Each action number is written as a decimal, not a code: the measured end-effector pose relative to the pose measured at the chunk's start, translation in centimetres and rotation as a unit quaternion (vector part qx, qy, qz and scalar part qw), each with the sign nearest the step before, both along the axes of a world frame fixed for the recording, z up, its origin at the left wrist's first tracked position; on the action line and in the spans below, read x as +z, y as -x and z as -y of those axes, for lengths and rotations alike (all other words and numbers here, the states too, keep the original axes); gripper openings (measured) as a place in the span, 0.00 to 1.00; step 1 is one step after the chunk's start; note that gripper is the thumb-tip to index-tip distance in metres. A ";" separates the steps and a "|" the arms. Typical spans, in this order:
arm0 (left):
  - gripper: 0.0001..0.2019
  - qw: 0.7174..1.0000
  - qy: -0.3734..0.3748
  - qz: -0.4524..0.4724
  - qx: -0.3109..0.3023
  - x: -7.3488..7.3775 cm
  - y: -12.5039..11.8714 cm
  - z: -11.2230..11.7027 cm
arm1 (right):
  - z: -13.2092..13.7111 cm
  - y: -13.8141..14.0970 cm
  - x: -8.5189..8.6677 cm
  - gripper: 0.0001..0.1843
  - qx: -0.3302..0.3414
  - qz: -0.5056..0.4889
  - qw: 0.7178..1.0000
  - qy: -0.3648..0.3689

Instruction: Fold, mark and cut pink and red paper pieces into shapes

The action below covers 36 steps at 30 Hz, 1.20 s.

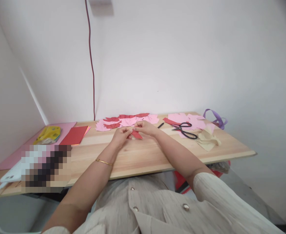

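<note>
In the head view, a small piece of red paper (pixel 137 135) is pinched between both hands above the wooden table. My left hand (pixel 122 135) closes its thumb and fingers on the paper's left side. From the right, my right hand (pixel 144 127) grips the upper edge with fingertips pressed together. Fingers cover the paper's top, so any fold there is hidden. Just beyond the hands lie rows of pink paper cutouts (pixel 128 122) and red paper cutouts (pixel 112 125) with jagged edges. A dark pen or pencil (pixel 160 125) lies right of my right hand.
Black-handled scissors (pixel 185 130) rest by pink paper scraps (pixel 194 121) and crumpled cream paper (pixel 208 139) on the right. A purple ribbon (pixel 216 117) curls at the table's far edge. Leftward are red sheets (pixel 74 136), a yellow packet (pixel 48 135) and a white corded device (pixel 16 170).
</note>
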<state>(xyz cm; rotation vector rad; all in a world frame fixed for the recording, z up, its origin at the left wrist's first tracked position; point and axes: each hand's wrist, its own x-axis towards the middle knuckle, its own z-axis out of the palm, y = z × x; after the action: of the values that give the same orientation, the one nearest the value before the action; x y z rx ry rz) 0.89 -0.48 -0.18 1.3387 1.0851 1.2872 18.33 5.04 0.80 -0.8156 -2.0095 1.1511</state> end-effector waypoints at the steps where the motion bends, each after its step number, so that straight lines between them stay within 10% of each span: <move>1: 0.12 1.000 0.019 0.015 -0.016 0.0 0.0 0.1 | 0.1 -0.1 0.1 0.14 -0.011 0.001 1.000 -0.002; 8: 0.12 0.990 0.103 0.057 -0.074 -0.3 -0.3 0.4 | 0.5 -0.5 1.1 0.13 -0.008 0.030 0.999 0.041; 15: 0.07 0.972 0.117 0.202 0.034 0.0 -0.4 -0.2 | 0.0 -0.9 1.5 0.19 -0.026 -0.136 0.976 0.168; 21: 0.06 0.953 0.119 0.277 0.042 0.1 -0.9 -0.1 | 0.3 0.6 0.1 0.18 0.016 -0.118 0.989 0.082; 36: 0.13 0.998 -0.004 0.042 0.043 0.3 -1.2 0.7 | 0.3 0.4 0.5 0.16 0.026 -0.117 0.991 0.053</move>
<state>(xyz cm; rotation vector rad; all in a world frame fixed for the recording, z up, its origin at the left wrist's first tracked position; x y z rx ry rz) 2.14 -1.15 0.17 1.2439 1.0904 1.4000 17.90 4.70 1.26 -0.6500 -1.7986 1.3282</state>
